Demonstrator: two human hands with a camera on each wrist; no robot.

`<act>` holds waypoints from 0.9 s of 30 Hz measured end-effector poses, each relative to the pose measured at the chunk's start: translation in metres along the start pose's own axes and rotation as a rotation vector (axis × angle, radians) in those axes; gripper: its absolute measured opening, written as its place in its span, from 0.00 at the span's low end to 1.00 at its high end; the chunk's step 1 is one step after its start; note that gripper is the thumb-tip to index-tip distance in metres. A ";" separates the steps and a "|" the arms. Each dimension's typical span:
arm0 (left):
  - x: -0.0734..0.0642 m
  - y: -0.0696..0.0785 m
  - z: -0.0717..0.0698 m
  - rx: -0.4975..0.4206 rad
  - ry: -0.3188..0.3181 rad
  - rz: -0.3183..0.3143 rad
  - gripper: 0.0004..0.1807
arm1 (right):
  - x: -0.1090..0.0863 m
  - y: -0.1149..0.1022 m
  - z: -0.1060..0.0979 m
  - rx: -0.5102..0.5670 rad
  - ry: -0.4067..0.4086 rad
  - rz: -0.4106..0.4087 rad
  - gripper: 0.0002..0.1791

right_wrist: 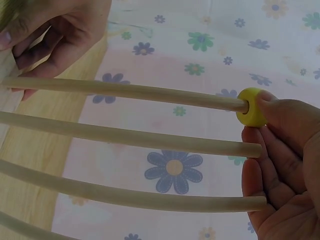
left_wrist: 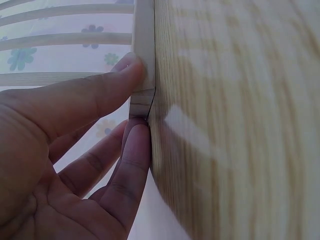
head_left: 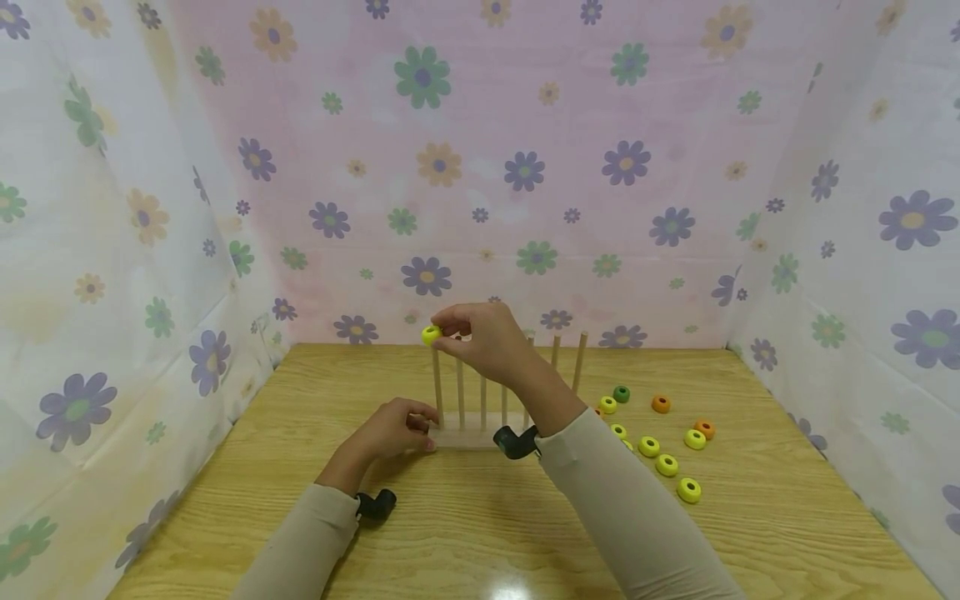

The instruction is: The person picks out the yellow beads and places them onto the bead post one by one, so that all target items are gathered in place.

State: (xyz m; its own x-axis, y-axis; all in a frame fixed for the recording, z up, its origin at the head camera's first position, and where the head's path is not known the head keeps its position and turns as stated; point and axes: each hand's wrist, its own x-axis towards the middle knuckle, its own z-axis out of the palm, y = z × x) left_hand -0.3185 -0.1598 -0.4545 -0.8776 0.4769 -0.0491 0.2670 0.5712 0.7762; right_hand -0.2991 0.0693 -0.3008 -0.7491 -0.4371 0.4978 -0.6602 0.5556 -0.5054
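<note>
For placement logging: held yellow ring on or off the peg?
On, just: right wrist view shows the end of the peg inside the yellow ring, pinched by the right hand.

Your bead (right_wrist: pixel 256 111) is yellow, your pegs (right_wrist: pixel 165 96) pale tan, your table (head_left: pixel 442 533) wood-grained, your backdrop (head_left: pixel 487 108) pink with multicoloured flowers.
</note>
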 end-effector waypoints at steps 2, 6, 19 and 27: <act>0.000 0.000 0.000 0.001 0.004 -0.002 0.20 | 0.000 0.000 0.000 -0.009 0.000 -0.007 0.14; -0.001 -0.001 0.001 0.004 0.011 -0.002 0.20 | 0.000 0.001 0.001 -0.018 0.003 -0.016 0.14; -0.001 0.001 0.002 -0.002 0.011 -0.006 0.20 | -0.001 0.002 0.000 -0.009 -0.011 -0.021 0.14; -0.001 0.001 0.002 -0.020 0.005 -0.012 0.20 | -0.001 0.002 -0.001 -0.016 -0.011 -0.048 0.14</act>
State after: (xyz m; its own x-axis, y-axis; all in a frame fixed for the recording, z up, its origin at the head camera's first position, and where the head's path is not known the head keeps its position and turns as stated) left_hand -0.3163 -0.1586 -0.4543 -0.8827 0.4668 -0.0550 0.2489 0.5634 0.7878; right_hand -0.2991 0.0713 -0.3020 -0.7173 -0.4714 0.5131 -0.6944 0.5451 -0.4698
